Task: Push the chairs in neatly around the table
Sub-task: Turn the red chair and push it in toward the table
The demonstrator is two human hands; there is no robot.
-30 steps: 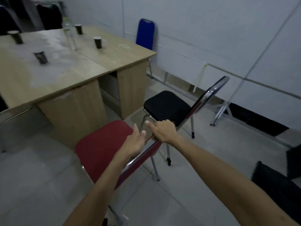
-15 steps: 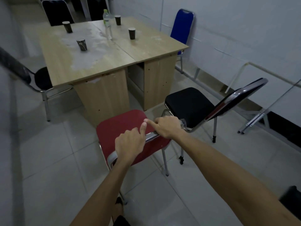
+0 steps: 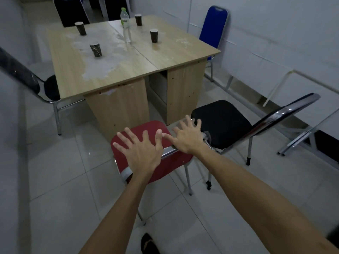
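A wooden counter fills the far middle, carrying four dark cups and a clear bottle. At its near end stands the red chair, seat toward the counter, with the black chair just right of it, angled outward. A blue chair stands far right by the wall, another dark chair on the left. The left hand and right hand hover over the red chair's backrest, fingers spread wide, gripping nothing.
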